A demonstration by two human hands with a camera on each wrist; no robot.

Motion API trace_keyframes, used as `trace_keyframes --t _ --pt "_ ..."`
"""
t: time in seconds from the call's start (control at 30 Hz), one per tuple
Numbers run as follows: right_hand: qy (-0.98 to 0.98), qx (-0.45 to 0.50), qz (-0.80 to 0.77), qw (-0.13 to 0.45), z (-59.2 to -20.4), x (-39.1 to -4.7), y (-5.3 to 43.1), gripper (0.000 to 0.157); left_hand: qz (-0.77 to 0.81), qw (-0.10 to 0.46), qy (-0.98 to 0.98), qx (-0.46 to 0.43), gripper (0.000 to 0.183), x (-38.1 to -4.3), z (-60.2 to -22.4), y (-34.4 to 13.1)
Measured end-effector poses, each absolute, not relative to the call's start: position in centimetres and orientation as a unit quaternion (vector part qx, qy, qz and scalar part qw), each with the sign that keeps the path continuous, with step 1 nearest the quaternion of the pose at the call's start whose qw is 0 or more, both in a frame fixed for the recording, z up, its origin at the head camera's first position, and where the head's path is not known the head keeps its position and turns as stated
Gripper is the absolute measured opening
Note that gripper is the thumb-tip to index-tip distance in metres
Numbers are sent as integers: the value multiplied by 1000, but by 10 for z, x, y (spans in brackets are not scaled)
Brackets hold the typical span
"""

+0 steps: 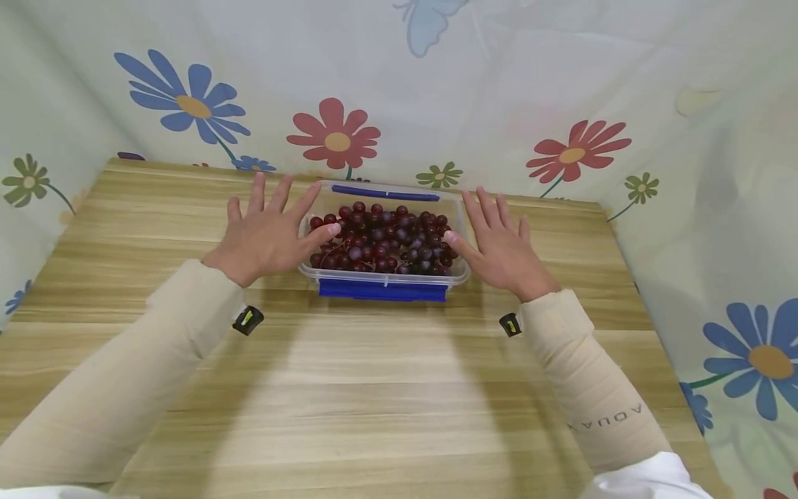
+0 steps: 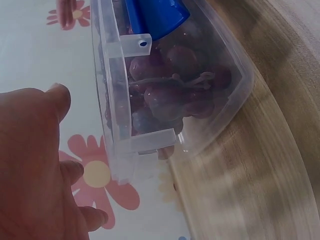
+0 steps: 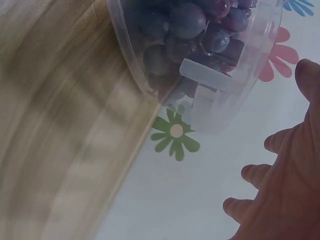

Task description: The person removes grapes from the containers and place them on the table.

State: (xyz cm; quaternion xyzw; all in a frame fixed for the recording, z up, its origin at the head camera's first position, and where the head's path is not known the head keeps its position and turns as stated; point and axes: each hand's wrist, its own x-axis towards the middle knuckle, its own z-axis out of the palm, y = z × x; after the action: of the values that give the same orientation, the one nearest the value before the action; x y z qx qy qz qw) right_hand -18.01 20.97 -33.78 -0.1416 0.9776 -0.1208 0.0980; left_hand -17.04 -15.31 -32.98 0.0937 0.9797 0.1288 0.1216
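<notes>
A clear plastic food container [image 1: 386, 279] with blue clip flaps [image 1: 382, 290] stands on the table. Dark red grapes [image 1: 377, 239] on their stems fill much of it. My left hand [image 1: 264, 232] spreads its fingers over the container's left side, its thumb overlapping the rim in the head view. On the opposite side my right hand [image 1: 501, 246] is spread the same way, thumb near the right rim. Both wrist views show a gap between the hand and the container wall. Neither hand holds anything.
The wooden table [image 1: 374, 388] ends at the back against a white curtain [image 1: 474, 83] printed with flowers, which also hangs along both sides. The container sits near that back edge. Each sleeve carries a small black wrist device [image 1: 248, 319].
</notes>
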Motion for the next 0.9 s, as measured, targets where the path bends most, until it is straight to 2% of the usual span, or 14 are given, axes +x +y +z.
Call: trace_keyframes --t 0.4,0.9 --pt "983 -141 -76 91 -332 -177 204 83 122 102 982 101 91 -174 -330 -152" --pt "979 -152 -88 108 -339 -174 204 83 133 123 979 98 90 -167 -340 -155"
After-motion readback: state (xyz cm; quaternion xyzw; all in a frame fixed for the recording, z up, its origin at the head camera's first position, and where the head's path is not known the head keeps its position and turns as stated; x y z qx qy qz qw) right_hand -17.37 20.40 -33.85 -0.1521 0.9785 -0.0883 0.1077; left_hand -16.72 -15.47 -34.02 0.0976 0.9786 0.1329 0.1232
